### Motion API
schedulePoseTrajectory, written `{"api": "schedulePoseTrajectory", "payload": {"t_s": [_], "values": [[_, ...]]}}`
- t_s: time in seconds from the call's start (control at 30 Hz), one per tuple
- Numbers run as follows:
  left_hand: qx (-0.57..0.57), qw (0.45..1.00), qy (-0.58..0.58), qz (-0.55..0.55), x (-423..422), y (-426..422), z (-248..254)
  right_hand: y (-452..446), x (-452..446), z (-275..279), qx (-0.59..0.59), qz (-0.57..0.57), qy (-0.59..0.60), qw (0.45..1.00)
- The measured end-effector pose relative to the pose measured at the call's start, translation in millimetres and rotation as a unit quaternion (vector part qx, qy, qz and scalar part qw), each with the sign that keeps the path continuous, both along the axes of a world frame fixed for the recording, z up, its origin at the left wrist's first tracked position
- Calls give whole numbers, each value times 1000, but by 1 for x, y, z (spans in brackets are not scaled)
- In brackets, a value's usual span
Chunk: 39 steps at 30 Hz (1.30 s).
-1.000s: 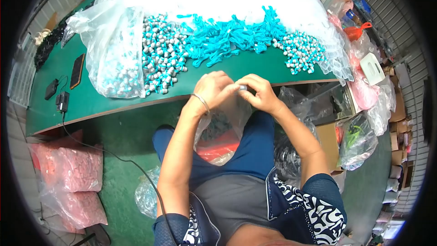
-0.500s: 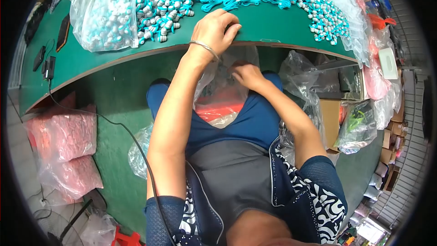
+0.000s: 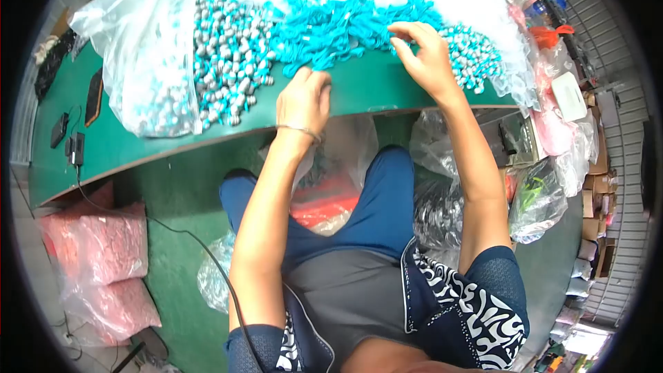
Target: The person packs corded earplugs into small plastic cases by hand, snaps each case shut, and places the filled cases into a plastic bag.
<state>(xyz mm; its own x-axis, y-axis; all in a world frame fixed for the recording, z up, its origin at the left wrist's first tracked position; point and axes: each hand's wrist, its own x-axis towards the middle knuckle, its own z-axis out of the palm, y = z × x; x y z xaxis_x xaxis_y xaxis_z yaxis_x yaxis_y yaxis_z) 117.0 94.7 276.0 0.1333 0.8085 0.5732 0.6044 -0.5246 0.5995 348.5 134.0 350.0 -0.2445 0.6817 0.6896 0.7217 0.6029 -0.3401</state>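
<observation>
My left hand (image 3: 301, 101), with a bangle at the wrist, is at the front edge of the table below the pile of turquoise cords (image 3: 338, 24). Its fingers are curled inward, and anything between them is hidden. Raised over the right part of the cords is my right hand (image 3: 427, 62), its thumb and fingers apart and nothing visible in them. Grey-and-turquoise beads (image 3: 235, 55) lie in a heap left of the cords. Another heap of similar small beads (image 3: 473, 59) is just right of my right hand.
A clear plastic bag of beads (image 3: 155, 90) lies on the green table (image 3: 359, 86). Between my knees is an open clear bag (image 3: 349, 141) above red material (image 3: 321, 200). Pink-filled bags (image 3: 110, 249) stand on the floor at left. A black cable (image 3: 200, 238) runs past my left arm.
My right hand has risen from the bag below the table edge to above the cords. My left hand has shifted left and back toward the edge. The view has tilted up.
</observation>
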Motion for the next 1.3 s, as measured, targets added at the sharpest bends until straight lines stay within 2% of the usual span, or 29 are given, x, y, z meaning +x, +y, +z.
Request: {"api": "schedulePoseTrajectory", "payload": {"t_s": [0.17, 0.23, 0.3, 0.37, 0.5, 0.57, 0.63, 0.77, 0.87, 0.9, 0.97, 1.03, 1.1, 1.13, 1.17, 1.3], "values": [[7, 1000, 5, 9, 1, -2, 1, 73, -2, -7, 43, -81, -84, 992], [-3, 1000, 4, 13, 2, -2, 1, 88, -7, -7, 83, -177, -165, 967], [0, 1000, 2, 13, 2, -2, 3, 109, 1, -14, 61, -201, -199, 957], [-5, 1000, -8, 10, 2, -2, 1, 116, 1, -12, -9, -282, -289, 915], [7, 1000, -11, 12, 2, -3, 2, 117, 10, 7, -88, -234, -389, 887], [8, 1000, -7, 15, 2, -4, 2, 117, 20, -7, -42, -216, -384, 897], [-7, 1000, -8, 1, 2, -6, 2, 115, 24, -16, 22, -233, -300, 925], [10, 1000, -15, -14, 0, -7, 0, 110, 26, -3, 3, -209, -323, 923], [18, 1000, -6, -13, -1, -8, 1, 105, 29, 1, 20, -167, -231, 958], [20, 1000, -8, -16, 0, -8, 1, 104, 33, 0, 22, -170, -232, 957], [20, 1000, 9, -10, -1, -9, 3, 102, 37, -4, 55, -144, -62, 986], [26, 1000, 10, -12, -1, -8, 2, 94, 39, -8, 32, -138, -18, 990], [32, 999, 12, -11, -1, -6, 0, 71, 26, -11, 67, -76, 83, 991], [36, 999, 14, -12, -1, -5, -1, 58, 17, -14, 35, -46, 117, 991], [38, 999, 18, -13, -1, -6, -3, 44, 8, -16, 66, -30, 99, 992], [-3, 1000, 4, -8, -1, -7, 2, -12, -30, -33, 56, 40, 70, 995]]}}
